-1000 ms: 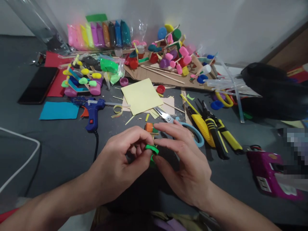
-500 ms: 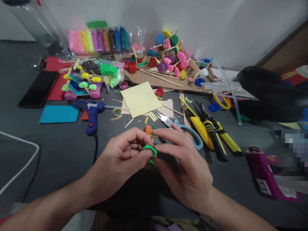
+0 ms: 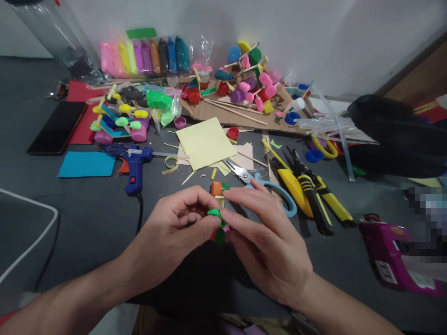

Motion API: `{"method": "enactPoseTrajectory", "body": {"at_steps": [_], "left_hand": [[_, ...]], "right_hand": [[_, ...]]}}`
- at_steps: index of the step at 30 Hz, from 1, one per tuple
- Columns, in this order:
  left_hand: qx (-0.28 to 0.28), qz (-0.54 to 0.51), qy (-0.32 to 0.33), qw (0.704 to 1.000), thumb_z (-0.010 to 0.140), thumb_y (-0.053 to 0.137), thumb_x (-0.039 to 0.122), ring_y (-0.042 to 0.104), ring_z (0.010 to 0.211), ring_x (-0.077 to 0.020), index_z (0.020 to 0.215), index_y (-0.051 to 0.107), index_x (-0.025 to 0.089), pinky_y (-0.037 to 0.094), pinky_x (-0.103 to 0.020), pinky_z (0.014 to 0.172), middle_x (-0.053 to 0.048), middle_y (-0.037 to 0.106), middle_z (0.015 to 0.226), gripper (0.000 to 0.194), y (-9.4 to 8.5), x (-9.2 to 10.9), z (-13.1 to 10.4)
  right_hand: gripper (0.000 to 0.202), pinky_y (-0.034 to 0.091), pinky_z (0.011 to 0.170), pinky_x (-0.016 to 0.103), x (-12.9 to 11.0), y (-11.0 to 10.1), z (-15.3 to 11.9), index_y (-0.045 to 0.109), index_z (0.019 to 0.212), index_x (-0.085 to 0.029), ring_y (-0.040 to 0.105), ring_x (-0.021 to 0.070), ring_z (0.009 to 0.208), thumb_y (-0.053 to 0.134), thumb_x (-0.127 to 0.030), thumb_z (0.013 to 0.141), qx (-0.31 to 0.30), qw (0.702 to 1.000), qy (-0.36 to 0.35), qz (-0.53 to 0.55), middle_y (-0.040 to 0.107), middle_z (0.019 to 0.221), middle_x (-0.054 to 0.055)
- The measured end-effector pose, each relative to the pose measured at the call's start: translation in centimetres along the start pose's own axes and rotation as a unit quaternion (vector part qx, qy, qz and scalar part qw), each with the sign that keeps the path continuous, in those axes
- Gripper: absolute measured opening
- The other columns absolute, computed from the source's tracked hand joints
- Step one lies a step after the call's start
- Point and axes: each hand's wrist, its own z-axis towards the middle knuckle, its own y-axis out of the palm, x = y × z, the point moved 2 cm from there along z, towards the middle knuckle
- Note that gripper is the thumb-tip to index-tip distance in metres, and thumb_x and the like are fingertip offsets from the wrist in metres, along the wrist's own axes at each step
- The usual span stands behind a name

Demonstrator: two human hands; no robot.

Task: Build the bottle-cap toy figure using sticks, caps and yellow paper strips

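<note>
My left hand (image 3: 186,221) is closed, thumb and index finger pinching a small piece of bright green clay (image 3: 213,212). My right hand (image 3: 263,232) reaches in from the other side with long, bent fingers; its index fingertip presses the clay and its thumb is lower down. Between and below the fingertips are a dark green round part (image 3: 220,237) and bits of pink and red, partly hidden. Just beyond the fingers, an orange and green small cylinder (image 3: 217,188) with a pale stick beside it sits partly covered by my right hand.
Light blue scissors (image 3: 284,197), a yellow cutter (image 3: 296,190) and pliers (image 3: 316,204) lie right of my hands. A blue glue gun (image 3: 133,165) with a cable lies left. Ahead are yellow paper (image 3: 206,143), cardboard (image 3: 223,116) and colourful stick-and-clay models (image 3: 244,83).
The green clay has tilted and shifted slightly between the fingertips, and more of the dark green round part shows below. My right thumb has moved slightly down and right.
</note>
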Motion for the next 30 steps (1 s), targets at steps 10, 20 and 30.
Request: {"method": "enactPoseTrajectory", "body": {"at_steps": [10, 20, 30], "left_hand": [[-0.011, -0.020, -0.006, 1.000, 0.093, 0.069, 0.027, 0.058, 0.075, -0.0109, 0.095, 0.073, 0.019, 0.048, -0.021, 0.070, 0.000, 0.067, 0.084, 0.009, 0.1, -0.1, 0.3], [0.011, -0.046, -0.017, 0.999, 0.088, 0.074, 0.027, 0.059, 0.071, -0.0109, 0.087, 0.073, 0.019, 0.050, -0.021, 0.069, 0.001, 0.068, 0.076, 0.008, 0.0, -0.1, 0.7], [0.004, -0.040, -0.010, 0.999, 0.090, 0.071, 0.025, 0.059, 0.074, -0.0109, 0.090, 0.074, 0.020, 0.049, -0.020, 0.068, 0.001, 0.069, 0.080, 0.006, 0.1, -0.1, 0.5]], "right_hand": [[0.040, 0.048, 0.110, 0.053, 0.4, 0.2, -0.1, 0.056, 0.135, -0.015, 0.059, 0.0279, 0.131, 0.057, -0.017, 0.095, -0.036, 0.999, 0.012, -0.001, 0.063, 0.136, 0.020], [0.040, 0.042, 0.114, 0.057, 0.2, 1.1, -0.4, 0.058, 0.134, -0.008, 0.054, 0.0320, 0.134, 0.058, -0.015, 0.094, -0.022, 0.993, -0.041, -0.112, 0.063, 0.136, 0.022], [0.040, 0.046, 0.111, 0.056, 0.5, 0.6, 0.0, 0.059, 0.133, -0.010, 0.057, 0.0320, 0.132, 0.057, -0.016, 0.094, -0.021, 0.997, -0.033, -0.068, 0.062, 0.136, 0.022]]}}
